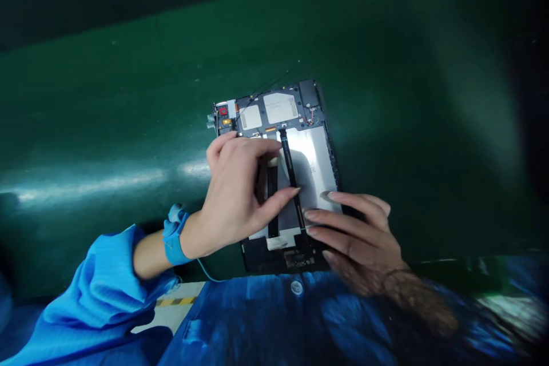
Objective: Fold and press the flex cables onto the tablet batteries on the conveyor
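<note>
The blue garment front (274,320) fills the frame at 6 o'clock. Beyond it, at centre, the opened tablet (278,177) lies flat on the green work surface (128,97). It appears thin, rigid, light and fragile; the outer frame edges look the safest grip. The left hand (235,194), at 9 o'clock of the tablet, pinches narrowly beside the black flex cable (289,166), apparently touching it. The right hand (360,229), at 4 o'clock, rests its extended fingers on the lower edge, holding nothing.

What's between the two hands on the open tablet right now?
In the head view, a black ribbon cable runs down the tablet over its silver panel, between the left hand and right hand. Nothing else lies there.
</note>
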### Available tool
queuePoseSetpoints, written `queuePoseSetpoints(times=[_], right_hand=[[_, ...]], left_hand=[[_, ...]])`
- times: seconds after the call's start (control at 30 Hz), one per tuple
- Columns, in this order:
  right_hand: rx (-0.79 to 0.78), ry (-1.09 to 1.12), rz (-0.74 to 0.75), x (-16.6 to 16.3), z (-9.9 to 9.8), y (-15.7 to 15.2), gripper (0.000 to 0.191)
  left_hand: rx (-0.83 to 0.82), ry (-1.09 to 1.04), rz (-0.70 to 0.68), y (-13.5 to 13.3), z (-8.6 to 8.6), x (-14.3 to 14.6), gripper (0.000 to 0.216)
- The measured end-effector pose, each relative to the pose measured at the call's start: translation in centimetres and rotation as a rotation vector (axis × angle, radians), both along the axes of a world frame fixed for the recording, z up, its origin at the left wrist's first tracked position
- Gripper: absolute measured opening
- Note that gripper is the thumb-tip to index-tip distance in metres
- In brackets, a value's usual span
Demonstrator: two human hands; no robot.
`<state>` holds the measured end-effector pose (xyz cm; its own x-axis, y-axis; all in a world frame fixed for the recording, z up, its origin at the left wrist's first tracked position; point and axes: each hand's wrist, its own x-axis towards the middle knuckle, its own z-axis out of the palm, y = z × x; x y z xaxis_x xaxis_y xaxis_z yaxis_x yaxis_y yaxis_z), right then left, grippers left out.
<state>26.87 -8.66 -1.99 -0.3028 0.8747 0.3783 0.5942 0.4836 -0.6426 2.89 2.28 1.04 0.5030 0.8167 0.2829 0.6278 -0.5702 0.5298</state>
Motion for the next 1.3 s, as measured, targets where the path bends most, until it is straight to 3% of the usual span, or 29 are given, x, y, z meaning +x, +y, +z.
queuePoseSetpoints(times=[0.07,0.13,0.2,0.33,0.47,0.63,0.73,0.8,0.9,1.0,1.13,1.3], right_hand=[[0.011,0.039,-0.012,0.3,0.1,0.5,0.037],[-0.047,0.061,-0.095,0.5,0.0,0.7,0.043],[-0.098,0.051,-0.154,0.4,-0.2,0.7,0.048],[-0.123,0.033,-0.17,0.1,-0.5,0.8,0.055],[-0.189,0.085,-0.149,0.3,-0.8,0.6,0.068],[-0.472,0.146,-0.188,0.9,-1.5,-0.2,0.089],[-0.511,0.129,-0.234,0.6,-1.4,-0.3,0.082],[-0.497,0.271,-0.287,0.2,-1.0,0.0,0.073],[-0.518,0.512,-0.353,-0.5,0.1,1.4,0.059],[-0.526,0.584,-0.327,-0.8,0.8,3.6,0.051],[-0.632,0.809,-0.301,-1.3,0.6,6.1,0.063],[-0.927,0.938,-0.35,-1.5,1.8,8.6,0.083]], left_hand=[[0.124,-0.046,-0.117,-0.5,0.0,-0.6,0.035],[0.212,-0.013,-0.386,-1.0,0.1,-1.3,0.02],[0.217,0.083,-0.63,-1.7,0.2,-1.9,0.02],[0.21,0.194,-0.74,-2.6,0.3,-2.5,0.044],[0.182,0.24,-0.607,-2.1,0.1,-2.4,0.066],[0.117,0.132,-0.377,-0.8,-1.7,-2.1,0.082],[0.036,-0.036,-0.216,-1.0,-3.0,-1.9,0.081],[0.019,-0.178,-0.118,-1.4,-3.9,-1.8,0.078],[0.093,-0.364,-0.052,-1.8,-4.9,-1.6,0.075],[0.165,-0.432,0.034,-1.6,-5.2,-1.5,0.067],[0.099,-0.552,0.201,-1.0,-5.7,-1.2,0.063],[0.079,-0.744,0.27,-0.5,-8.3,-0.4,0.062]])
